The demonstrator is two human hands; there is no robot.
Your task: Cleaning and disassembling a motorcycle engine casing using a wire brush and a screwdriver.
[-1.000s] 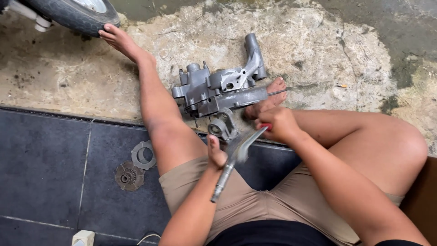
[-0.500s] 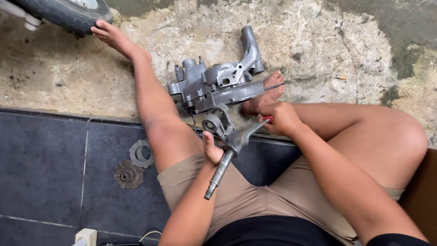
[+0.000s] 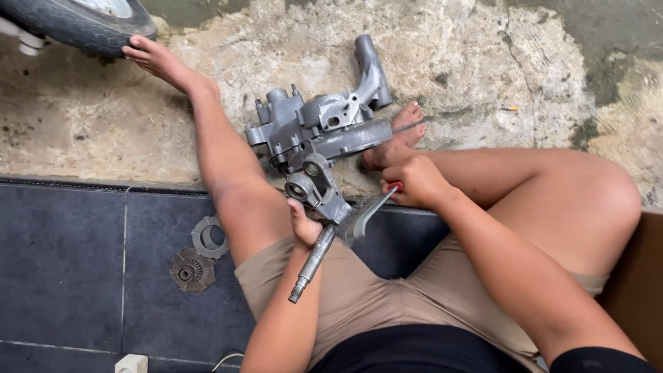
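Now my left hand (image 3: 304,224) grips the grey steel shaft with its connecting rod (image 3: 319,207), fingers wrapped shut around it, its end touching the grey cast-aluminium engine casing (image 3: 318,128) on the concrete floor (image 3: 483,55). My right hand (image 3: 414,181), closed on a red-handled wire brush (image 3: 369,211), has swung lower against the rod than a moment ago, so scrubbing seems underway.

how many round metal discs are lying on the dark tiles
2: a ring-shaped plate beside the person's left thigh, and a toothed hub disc just below it, touching or nearly so. Others may be hidden under the legs.
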